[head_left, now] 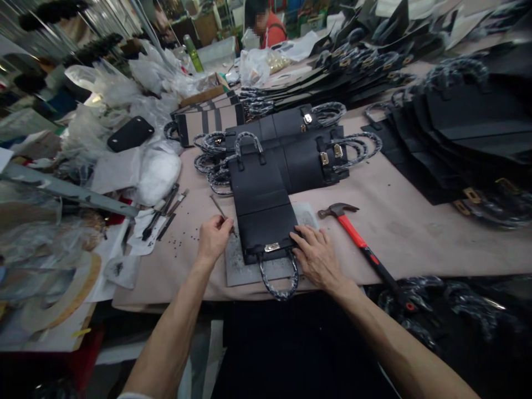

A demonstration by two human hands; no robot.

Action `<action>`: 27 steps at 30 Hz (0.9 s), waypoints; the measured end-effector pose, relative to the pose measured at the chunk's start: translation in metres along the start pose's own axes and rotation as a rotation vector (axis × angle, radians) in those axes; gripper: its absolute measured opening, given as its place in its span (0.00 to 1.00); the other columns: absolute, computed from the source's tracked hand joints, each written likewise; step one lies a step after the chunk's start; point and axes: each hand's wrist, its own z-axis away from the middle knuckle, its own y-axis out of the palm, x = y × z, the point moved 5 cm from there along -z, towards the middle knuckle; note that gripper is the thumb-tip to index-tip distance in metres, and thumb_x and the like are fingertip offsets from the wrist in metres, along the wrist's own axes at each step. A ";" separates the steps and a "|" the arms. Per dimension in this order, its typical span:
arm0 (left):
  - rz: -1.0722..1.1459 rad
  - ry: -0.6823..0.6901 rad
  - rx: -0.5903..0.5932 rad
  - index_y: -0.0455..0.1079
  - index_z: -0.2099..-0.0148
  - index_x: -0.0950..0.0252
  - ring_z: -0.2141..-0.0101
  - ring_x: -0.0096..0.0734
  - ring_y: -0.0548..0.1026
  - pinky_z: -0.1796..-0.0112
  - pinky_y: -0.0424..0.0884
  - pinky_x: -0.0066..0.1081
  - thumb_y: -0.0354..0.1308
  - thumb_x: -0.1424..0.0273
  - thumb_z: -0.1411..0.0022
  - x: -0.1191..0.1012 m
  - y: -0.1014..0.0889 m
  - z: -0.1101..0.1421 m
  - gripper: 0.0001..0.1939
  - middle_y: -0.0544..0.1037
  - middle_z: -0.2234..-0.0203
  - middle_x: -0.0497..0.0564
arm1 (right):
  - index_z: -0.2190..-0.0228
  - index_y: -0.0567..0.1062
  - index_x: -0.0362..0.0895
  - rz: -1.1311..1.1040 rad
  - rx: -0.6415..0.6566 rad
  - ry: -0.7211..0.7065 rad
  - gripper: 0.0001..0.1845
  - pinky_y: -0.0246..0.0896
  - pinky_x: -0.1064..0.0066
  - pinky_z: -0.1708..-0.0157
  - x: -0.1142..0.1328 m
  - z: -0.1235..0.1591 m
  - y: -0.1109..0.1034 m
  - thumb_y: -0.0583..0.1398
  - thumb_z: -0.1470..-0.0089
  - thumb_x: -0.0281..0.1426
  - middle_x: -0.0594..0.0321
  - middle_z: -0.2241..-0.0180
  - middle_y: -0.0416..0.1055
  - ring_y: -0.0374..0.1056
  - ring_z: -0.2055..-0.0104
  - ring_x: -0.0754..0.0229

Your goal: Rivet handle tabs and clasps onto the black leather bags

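A flat black handbag panel [264, 194] lies before me, with a plastic-wrapped handle at each end and a shiny metal clasp [272, 247] near its front edge. Under its front part is a grey slab [235, 271]. My left hand [214, 237] is closed in a pinch just left of the panel, round a thin metal rod [218, 206] that slants up and to the left. Flat and with fingers apart, my right hand [318, 254] rests on the panel's right edge. A claw hammer [353, 231] with a red and black handle lies to the right of that hand.
More black panels [310, 160] lie stacked just behind, and a large pile [465, 127] fills the right. Hand tools [162, 213], small dark bits [178, 241] and plastic bags [160, 172] are on the left. Farther back are a green bottle [193, 52] and a person in red [274, 30].
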 end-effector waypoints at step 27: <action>-1.035 0.878 0.461 0.72 0.57 0.72 0.59 0.47 0.73 0.66 0.71 0.38 0.48 0.82 0.32 -0.029 0.065 0.091 0.11 0.73 0.62 0.62 | 0.60 0.72 0.40 0.403 0.400 -0.627 0.12 0.52 0.64 0.67 0.037 -0.040 -0.010 0.51 0.37 0.19 0.53 0.63 0.70 0.65 0.64 0.54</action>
